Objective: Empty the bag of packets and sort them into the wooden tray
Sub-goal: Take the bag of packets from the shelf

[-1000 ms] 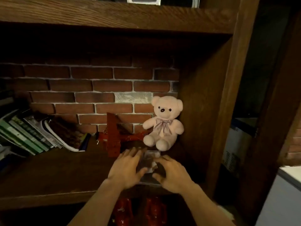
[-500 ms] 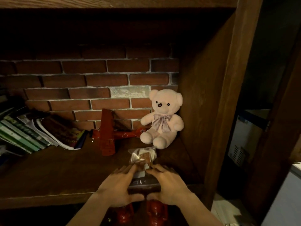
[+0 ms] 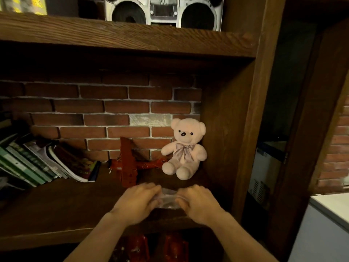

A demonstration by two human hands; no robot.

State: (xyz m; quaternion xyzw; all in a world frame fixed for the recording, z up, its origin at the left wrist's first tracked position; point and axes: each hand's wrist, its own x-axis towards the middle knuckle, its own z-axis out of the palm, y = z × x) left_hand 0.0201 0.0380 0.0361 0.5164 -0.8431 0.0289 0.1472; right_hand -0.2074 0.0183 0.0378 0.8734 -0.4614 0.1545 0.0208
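both bare hands reach onto the dark wooden shelf [image 3: 56, 210] in the lower centre of the frame. the left hand [image 3: 138, 200] and the right hand [image 3: 198, 202] are each closed on one end of a crinkled clear plastic bag [image 3: 168, 198], which lies stretched between them just above the shelf's front edge; motion blur hides what the bag holds. just behind the hands, a red toy biplane [image 3: 130, 165] stands on the shelf, its tail touching a cream plush teddy bear with a pale ribbon bow [image 3: 186, 148] that sits against the red brick back wall [image 3: 105, 110] and the shelf's right side panel. at the left edge of the frame a row of leaning books and magazines [image 3: 43, 163] rests on the same shelf. on the shelf above, at the top centre, sits a silver boombox with two round speakers [image 3: 164, 11].
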